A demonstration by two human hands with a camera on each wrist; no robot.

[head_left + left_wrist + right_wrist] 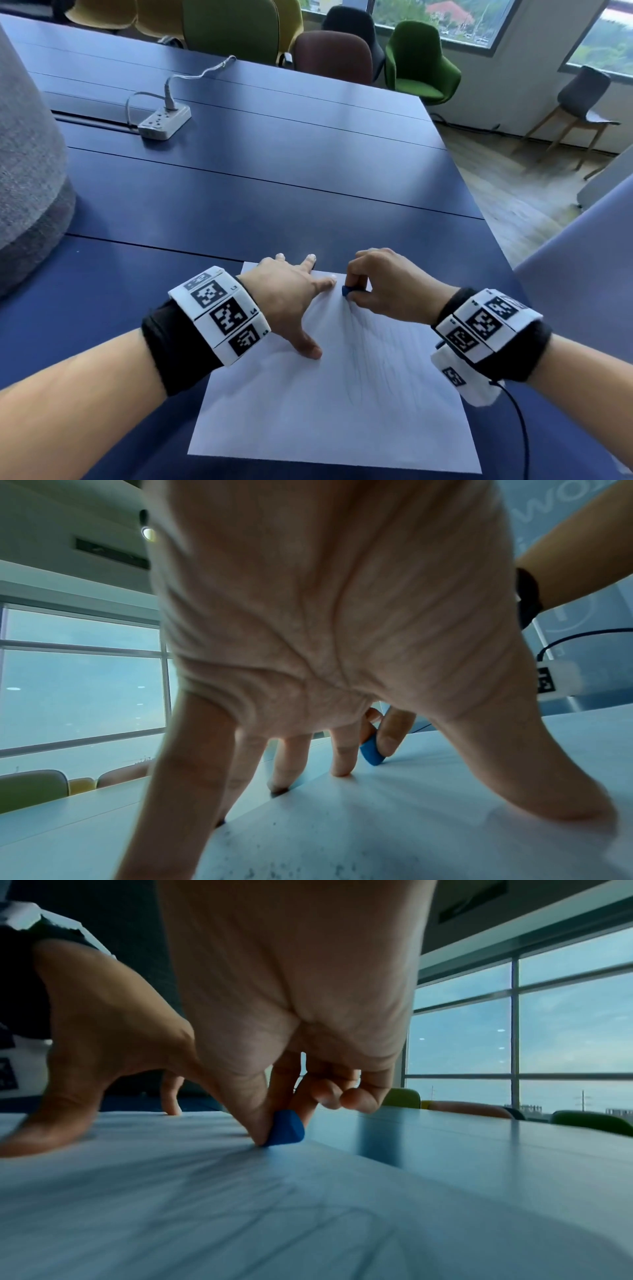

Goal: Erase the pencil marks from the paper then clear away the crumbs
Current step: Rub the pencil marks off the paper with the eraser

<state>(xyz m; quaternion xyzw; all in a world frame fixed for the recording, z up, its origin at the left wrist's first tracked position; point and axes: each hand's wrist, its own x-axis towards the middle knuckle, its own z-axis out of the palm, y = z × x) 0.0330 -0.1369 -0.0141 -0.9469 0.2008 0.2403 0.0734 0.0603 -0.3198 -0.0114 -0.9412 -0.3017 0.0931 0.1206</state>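
Left hand (291, 301) flat on paper (342, 411), fingers (342, 753) spread; blue eraser (346, 291) just beside, pinched in right hand (387, 284).

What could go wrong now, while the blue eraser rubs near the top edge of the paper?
1. The blue eraser works close to the far edge of the paper; a stroke could catch and crease it.
2. The left hand presses only the upper left part, so the lower sheet may shift.
3. The right hand lies over pencil marks and might smudge them.

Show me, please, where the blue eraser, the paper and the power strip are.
blue eraser (286, 1129): right wrist view, its exposed face.
paper (308, 411): head view, bare lower half.
power strip (164, 121): head view, its top face.
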